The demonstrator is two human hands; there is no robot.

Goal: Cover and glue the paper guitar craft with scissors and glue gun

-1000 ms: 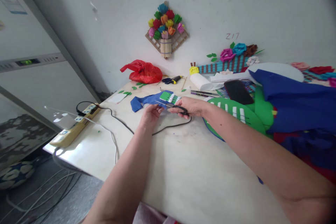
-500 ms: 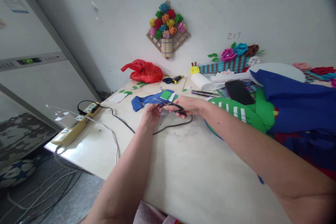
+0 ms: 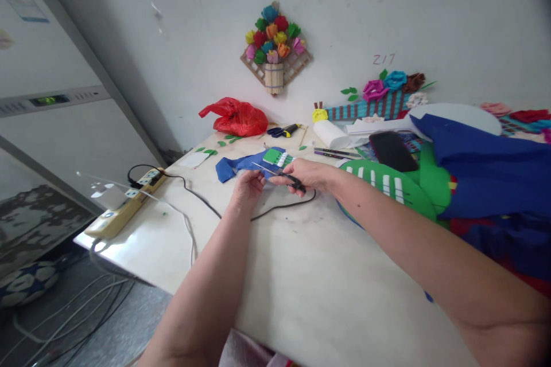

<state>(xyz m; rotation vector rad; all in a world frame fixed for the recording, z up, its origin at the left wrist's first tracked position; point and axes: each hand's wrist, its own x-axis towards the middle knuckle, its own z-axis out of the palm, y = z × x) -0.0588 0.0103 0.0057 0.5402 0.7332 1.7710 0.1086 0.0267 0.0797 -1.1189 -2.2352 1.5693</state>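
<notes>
My right hand [image 3: 305,175] is wrapped round a pair of black-handled scissors [image 3: 294,182], whose thin blades point left over a blue piece of paper or cloth [image 3: 245,164]. Close to the blade tips, my left hand [image 3: 250,184] has its fingers pinched together; whatever they hold is too small to make out. Just beyond the scissors lies a green piece with white strips [image 3: 275,156], resting on the blue material. A larger green shape with white strips [image 3: 370,175] lies under and beyond my right forearm.
A black cable [image 3: 279,206] runs across the table to a power strip [image 3: 124,206] at left. Behind are a red plastic bag [image 3: 236,117], yellow-black pliers [image 3: 284,131], pens [image 3: 336,153] and a phone [image 3: 392,151]. Blue fabric [image 3: 495,166] covers the right side.
The scissors' handles have drawn closer together in my right hand, and the blades look more closed. My left hand has barely moved.
</notes>
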